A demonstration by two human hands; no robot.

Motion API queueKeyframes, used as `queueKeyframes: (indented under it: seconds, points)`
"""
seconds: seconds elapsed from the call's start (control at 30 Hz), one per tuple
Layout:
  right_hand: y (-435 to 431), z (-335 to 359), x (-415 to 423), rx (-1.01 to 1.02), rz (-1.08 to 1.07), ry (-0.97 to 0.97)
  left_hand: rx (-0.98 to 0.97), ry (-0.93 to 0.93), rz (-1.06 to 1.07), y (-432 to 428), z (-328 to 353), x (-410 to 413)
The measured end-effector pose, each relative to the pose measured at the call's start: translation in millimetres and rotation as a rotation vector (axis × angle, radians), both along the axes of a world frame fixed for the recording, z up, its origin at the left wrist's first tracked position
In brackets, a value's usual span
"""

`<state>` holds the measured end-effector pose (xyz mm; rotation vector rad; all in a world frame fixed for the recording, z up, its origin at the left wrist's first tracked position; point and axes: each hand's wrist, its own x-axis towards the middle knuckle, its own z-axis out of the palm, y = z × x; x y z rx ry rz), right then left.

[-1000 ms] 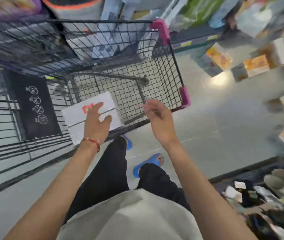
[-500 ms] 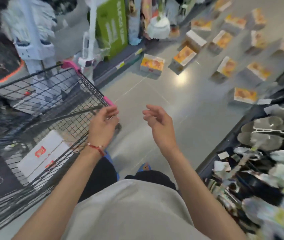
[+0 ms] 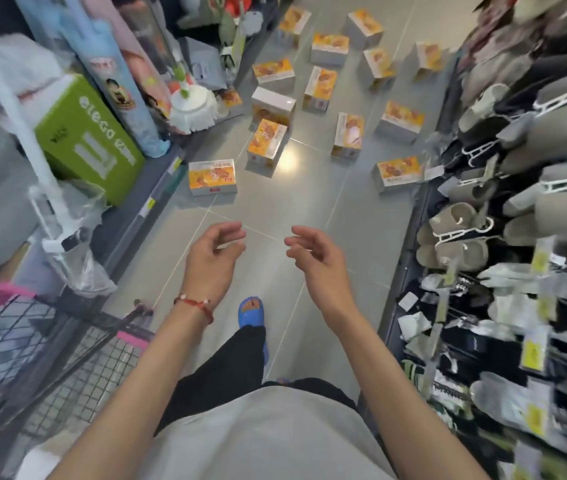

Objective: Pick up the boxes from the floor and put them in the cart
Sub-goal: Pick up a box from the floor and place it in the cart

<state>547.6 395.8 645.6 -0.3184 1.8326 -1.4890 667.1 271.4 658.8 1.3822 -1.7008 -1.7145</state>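
Observation:
Several orange-and-white boxes lie scattered on the grey aisle floor ahead. The nearest box [image 3: 212, 177] lies at the left, another box [image 3: 266, 146] stands just beyond it, and a third box [image 3: 398, 172] lies at the right by the shelf foot. My left hand [image 3: 213, 258] and my right hand [image 3: 313, 255] hover side by side above the bare floor, fingers loosely curled, holding nothing. The black wire cart [image 3: 67, 355] with pink corners stands at my lower left; a white box corner shows at its bottom edge.
Shelves line both sides: a green carton [image 3: 88, 140], mops and wrapped goods on the left, hanging slippers [image 3: 455, 233] and socks on the right. My blue sandal [image 3: 251, 311] is on the tiled floor between my arms.
The view has swung from the cart to the aisle. My left hand left the white box in the cart, and both empty hands now point toward the boxes on the floor.

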Motion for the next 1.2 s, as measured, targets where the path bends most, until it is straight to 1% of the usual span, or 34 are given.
queueKeyframes:
  seconds: [0.27,0.4,0.57,0.67,0.8,0.97,1.2]
  points:
    - [-110,12,-71,0.000,-0.073,-0.022,0.022,-0.026,-0.059,-121,0,-77]
    - [-166,12,-105,0.006,-0.072,-0.045,0.046,-0.030,-0.029,-179,-2,-117]
    - [-228,-2,-162,0.070,-0.023,-0.075,0.081,-0.070,0.006,-238,-14,-167]
    - [-269,-15,-203,0.096,0.026,-0.068,0.104,-0.084,0.057,-273,-25,-197]
    - [-315,-23,-248,0.156,0.102,-0.110,0.155,-0.135,0.137,-313,-28,-233]
    - [-372,-28,-287,0.207,0.210,-0.112,0.193,-0.171,0.223,-360,-36,-262]
    - [-451,-43,-304,0.262,0.251,-0.168,0.289,-0.180,0.286,-433,-63,-269]
